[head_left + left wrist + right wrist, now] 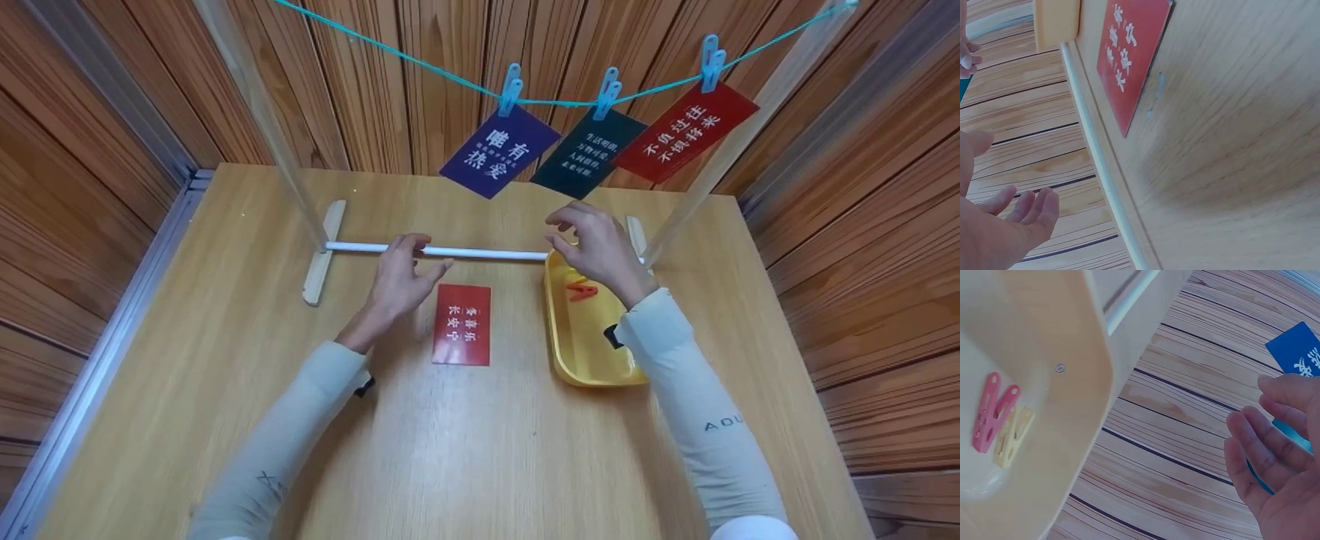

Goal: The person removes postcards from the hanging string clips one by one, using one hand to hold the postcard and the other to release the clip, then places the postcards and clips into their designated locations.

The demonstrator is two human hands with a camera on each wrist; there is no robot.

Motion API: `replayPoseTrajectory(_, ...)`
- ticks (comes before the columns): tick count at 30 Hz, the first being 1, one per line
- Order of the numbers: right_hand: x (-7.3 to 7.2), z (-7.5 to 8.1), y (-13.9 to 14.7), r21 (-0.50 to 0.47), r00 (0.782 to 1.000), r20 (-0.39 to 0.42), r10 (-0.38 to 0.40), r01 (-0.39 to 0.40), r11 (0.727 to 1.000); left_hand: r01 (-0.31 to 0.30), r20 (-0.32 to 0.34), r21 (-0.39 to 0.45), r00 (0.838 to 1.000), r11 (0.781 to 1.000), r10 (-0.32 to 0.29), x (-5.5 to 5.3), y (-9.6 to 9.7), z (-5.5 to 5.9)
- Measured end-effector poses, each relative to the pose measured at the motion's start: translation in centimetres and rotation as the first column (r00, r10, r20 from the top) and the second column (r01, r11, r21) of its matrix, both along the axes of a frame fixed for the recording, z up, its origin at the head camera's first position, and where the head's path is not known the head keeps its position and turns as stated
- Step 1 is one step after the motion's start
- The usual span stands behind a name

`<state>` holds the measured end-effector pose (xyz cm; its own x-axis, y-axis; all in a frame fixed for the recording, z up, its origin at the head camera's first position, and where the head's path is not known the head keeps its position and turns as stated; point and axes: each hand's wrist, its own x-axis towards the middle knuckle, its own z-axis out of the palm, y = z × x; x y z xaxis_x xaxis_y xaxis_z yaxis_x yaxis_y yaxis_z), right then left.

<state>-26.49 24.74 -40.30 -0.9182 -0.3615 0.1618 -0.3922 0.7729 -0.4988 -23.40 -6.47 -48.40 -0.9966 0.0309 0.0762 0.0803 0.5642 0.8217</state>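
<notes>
My left hand (401, 281) hovers with loose, spread fingers near the white bar, holding nothing. A red card (462, 325) with white characters lies on the table just right of it. My right hand (596, 244), also holding nothing, is raised over the far end of the yellow basket (559, 352). In the basket lie a red clothespin (991, 413) and a yellow clothespin (1014, 439). Blue clothespins (510, 90) hold a purple card (499, 154), a dark green card (589, 155) and another red card (686, 135) on a sagging turquoise string (420, 60).
The string runs between two upright posts (262, 112), each on a wooden foot (324, 255). A white bar (487, 253) joins the feet across the table (450, 450). Wood-plank walls (442, 90) stand behind and at both sides.
</notes>
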Motion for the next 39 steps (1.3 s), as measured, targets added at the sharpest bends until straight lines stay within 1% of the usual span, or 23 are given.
replayPoseTrajectory(2, 0.0, 0.2, -0.1, -0.017, 1.0, -0.014, 0.005, -0.005, 1.0, -0.019, -0.051, 0.028, 0.999, 0.999, 0.021, -0.1, 0.0, 0.0)
replayPoseTrajectory(5, 0.1, 0.5, -0.2, -0.04, 0.999, -0.045, 0.011, -0.013, 0.999, -0.047, -0.125, 0.071, 0.991, 0.996, 0.055, -0.2, 0.1, 0.2)
replayPoseTrajectory(7, 0.2, 0.9, -0.3, -0.049, 0.998, -0.067, 0.014, -0.018, 0.999, -0.056, -0.156, 0.091, 0.985, 0.994, 0.07, -0.2, 0.1, 0.4)
replayPoseTrajectory(10, 0.2, 1.4, -0.5, -0.066, 0.994, -0.11, 0.024, -0.031, 0.997, -0.051, -0.169, 0.104, 0.983, 0.993, 0.068, -0.3, 0.1, 0.7)
replayPoseTrajectory(14, 0.4, 2.0, -0.8, -0.085, 0.985, -0.167, 0.034, -0.049, 0.995, -0.034, -0.162, 0.105, 0.985, 0.994, 0.05, -0.5, 0.0, 1.2)
replayPoseTrajectory(20, 0.6, 2.9, -1.3, -0.123, 0.97, -0.242, 0.016, -0.047, 0.991, -0.008, -0.177, 0.102, 0.984, 0.995, 0.026, -0.8, -0.2, 2.2)
replayPoseTrajectory(28, 0.7, 3.8, -1.7, -0.148, 0.964, -0.267, 0.007, -0.048, 0.988, 0.002, -0.207, 0.091, 0.978, 0.996, 0.017, -1.2, -0.3, 3.4)
replayPoseTrajectory(32, 0.7, 4.3, -2.0, -0.162, 0.958, -0.286, 0.015, -0.064, 0.985, -0.007, -0.235, 0.094, 0.972, 0.996, 0.029, -1.4, -0.5, 4.0)
replayPoseTrajectory(35, 0.6, 4.8, -2.3, -0.166, 0.95, -0.312, 0.022, -0.077, 0.983, -0.014, -0.254, 0.1, 0.966, 0.995, 0.039, -1.6, -0.6, 4.5)
replayPoseTrajectory(39, 0.4, 5.8, -2.6, -0.187, 0.932, -0.363, -0.004, -0.069, 0.98, 0.0, -0.272, 0.093, 0.962, 0.996, 0.025, -1.9, -0.4, 5.4)
